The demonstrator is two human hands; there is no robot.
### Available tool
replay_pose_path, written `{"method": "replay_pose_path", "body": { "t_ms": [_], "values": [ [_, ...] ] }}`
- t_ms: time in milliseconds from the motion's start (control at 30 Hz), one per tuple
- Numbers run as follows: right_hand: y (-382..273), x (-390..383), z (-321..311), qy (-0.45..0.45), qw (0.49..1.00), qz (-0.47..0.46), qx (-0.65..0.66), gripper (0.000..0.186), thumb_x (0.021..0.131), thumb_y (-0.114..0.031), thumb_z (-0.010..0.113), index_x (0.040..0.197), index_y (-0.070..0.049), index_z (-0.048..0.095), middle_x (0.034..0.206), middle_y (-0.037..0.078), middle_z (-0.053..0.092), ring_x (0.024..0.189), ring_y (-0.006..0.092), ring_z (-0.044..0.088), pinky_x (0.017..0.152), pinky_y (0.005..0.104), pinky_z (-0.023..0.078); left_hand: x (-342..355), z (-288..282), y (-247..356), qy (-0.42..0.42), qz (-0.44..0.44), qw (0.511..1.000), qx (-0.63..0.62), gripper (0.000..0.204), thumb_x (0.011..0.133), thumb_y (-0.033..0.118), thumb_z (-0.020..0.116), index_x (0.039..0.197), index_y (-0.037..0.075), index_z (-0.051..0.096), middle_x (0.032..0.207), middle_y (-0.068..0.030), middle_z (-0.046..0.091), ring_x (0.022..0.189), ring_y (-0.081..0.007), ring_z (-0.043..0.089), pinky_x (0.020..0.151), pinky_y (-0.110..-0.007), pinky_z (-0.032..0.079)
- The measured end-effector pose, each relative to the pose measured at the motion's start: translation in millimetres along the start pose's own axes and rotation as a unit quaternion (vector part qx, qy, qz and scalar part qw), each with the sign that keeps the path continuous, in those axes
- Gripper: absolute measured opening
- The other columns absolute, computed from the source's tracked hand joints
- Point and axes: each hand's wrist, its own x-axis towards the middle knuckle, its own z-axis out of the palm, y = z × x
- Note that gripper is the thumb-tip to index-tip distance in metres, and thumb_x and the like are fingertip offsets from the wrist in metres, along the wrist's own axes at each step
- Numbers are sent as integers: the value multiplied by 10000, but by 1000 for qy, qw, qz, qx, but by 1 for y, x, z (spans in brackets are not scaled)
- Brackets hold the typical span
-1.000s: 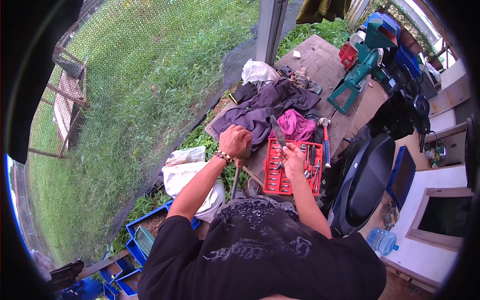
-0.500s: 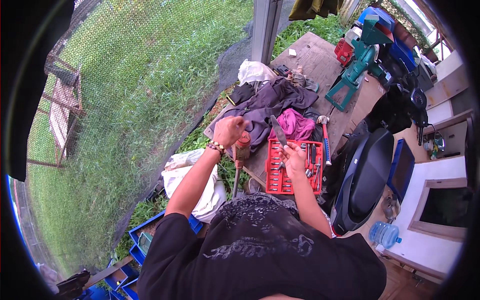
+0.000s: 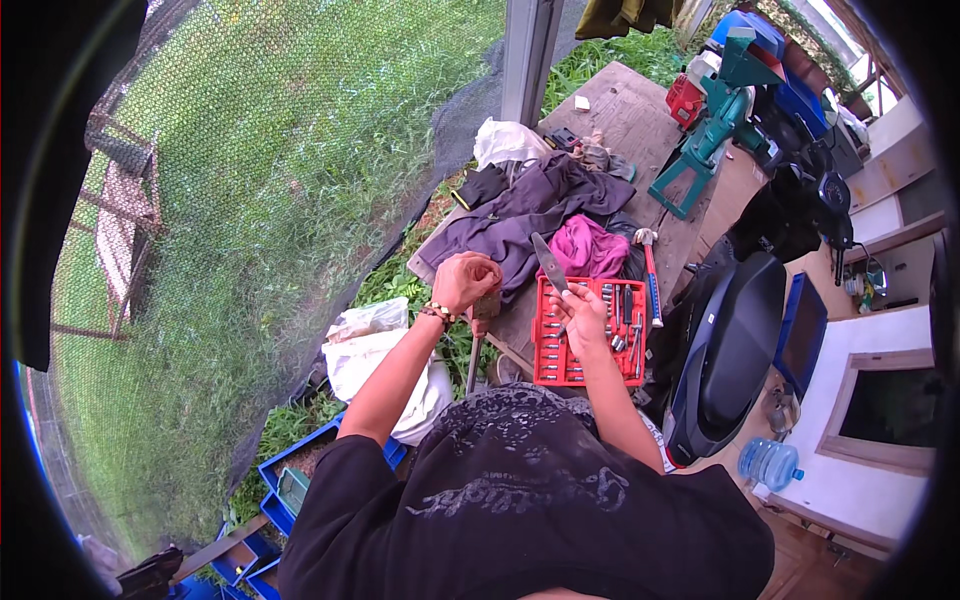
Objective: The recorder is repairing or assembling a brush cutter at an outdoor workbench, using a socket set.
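Note:
My left hand (image 3: 467, 282), a beaded bracelet at its wrist, has its fingers curled over the top of an upright tool with a worn orange-red head (image 3: 486, 308) and a metal shaft (image 3: 475, 358). What those fingers hold, if anything, is hidden. A long, flat, dark metal blade (image 3: 548, 262) slants up and left from my right hand (image 3: 582, 315), pinched at its lower end. Below that hand a red socket set case (image 3: 546, 350) lies open, with sockets and wrench pieces in it. Pink cloth (image 3: 590, 247) and a dark purple garment (image 3: 530, 215) lie just beyond.
A hammer (image 3: 651, 280) lies right of the case on the wooden table (image 3: 640, 130). Farther back stands a green machine (image 3: 700, 160). A black motorbike seat (image 3: 740, 340) is close on the right. White sacks (image 3: 385, 370) and blue trays (image 3: 300, 450) are at lower left, beside netting (image 3: 330, 200).
My left hand has moved slightly down and right, now covering the top of the orange-red head. The blade in my right hand has shifted slightly left.

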Motion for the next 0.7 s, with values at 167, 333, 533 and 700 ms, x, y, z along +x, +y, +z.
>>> {"method": "replay_pose_path", "body": {
  "t_ms": [167, 333, 533, 700],
  "values": [
    [2, -3, -3, -3, 1000, 4, 3, 206, 900, -16, 607, 1087, 7, 524, 973, 163, 672, 826, 225, 693, 717, 309, 581, 3, -5, -1, -42, 0, 996, 77, 134, 759, 207, 715, 840, 105, 747, 836, -82, 711, 747, -266, 687, 684, -344, 546],
    [-1, -5, -6, 7, 1000, 0, 6, 204, 903, -19, 605, 1088, 8, 523, 970, 160, 673, 823, 221, 691, 714, 306, 579, 6, -5, 7, -60, -12, 994, 95, 108, 755, 178, 718, 813, 87, 728, 808, -94, 707, 746, -271, 687, 686, -350, 547],
    [-4, -8, -5, 8, 1000, 5, 2, 202, 906, -17, 601, 1090, 11, 523, 969, 156, 671, 817, 218, 690, 710, 303, 577, 13, -9, -3, -66, -57, 996, 34, 145, 723, 143, 694, 802, 22, 706, 1018, -130, 695, 933, -299, 668, 841, -377, 521],
    [-3, -7, -8, 4, 1000, 3, 6, 202, 909, -17, 600, 1091, 16, 520, 965, 156, 669, 814, 219, 690, 705, 302, 581, 24, -13, -11, -118, -46, 991, 52, 155, 745, 170, 673, 830, 46, 711, 1032, -120, 673, 960, -295, 645, 854, -387, 502]
  ]
}}
